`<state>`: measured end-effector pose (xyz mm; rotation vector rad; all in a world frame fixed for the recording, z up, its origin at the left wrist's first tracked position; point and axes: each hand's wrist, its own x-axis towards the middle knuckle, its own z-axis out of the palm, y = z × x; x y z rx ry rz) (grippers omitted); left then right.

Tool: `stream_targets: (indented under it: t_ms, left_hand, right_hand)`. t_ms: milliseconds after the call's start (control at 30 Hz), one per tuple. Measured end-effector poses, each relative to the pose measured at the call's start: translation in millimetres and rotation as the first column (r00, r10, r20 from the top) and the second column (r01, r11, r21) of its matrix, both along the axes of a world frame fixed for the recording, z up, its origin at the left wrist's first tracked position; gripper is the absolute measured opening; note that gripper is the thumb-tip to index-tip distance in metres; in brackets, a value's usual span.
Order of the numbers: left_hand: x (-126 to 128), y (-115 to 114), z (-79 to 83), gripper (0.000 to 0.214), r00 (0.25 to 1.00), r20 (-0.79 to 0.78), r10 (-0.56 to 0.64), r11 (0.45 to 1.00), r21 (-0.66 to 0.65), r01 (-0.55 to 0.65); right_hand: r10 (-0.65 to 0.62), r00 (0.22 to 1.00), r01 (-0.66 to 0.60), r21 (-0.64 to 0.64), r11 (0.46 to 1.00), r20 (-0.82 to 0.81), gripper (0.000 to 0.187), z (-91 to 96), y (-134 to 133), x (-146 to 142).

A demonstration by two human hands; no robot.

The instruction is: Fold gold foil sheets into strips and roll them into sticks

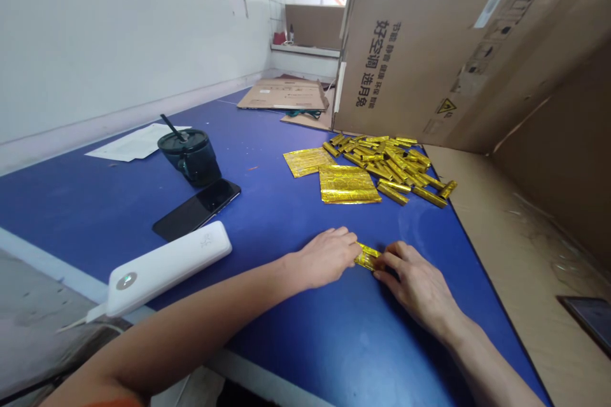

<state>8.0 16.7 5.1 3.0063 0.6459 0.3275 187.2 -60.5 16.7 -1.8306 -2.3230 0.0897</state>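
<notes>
Both of my hands rest on the blue table and pinch a small gold foil piece between them. My left hand has its fingers closed on the piece's left end. My right hand presses its fingers on the right end. Farther back lie two flat stacks of gold foil sheets, and behind them a heap of several rolled gold foil sticks.
A dark cup with a straw, a black phone and a white power bank lie to the left. Paper sheets sit near the wall. Large cardboard panels stand at the right; another phone lies on cardboard.
</notes>
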Motion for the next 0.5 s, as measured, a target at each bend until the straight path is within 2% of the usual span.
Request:
stream_targets:
  t_ms: [300,500]
  left_hand:
    - [1.8,4.3,-1.8,0.011,1.0,0.012,-0.002,0.999,-0.032,0.003]
    - [5.2,14.1,-3.1,0.019,0.999,0.051,0.01,0.985,-0.172,-0.001]
  right_hand:
    - [-0.023,0.998,0.025,0.034,0.999,-0.064,0.021,-6.0,3.7,2.3]
    - [-0.059,0.995,0.058,-0.006,0.998,-0.083,0.019,-8.9,10.8,3.4]
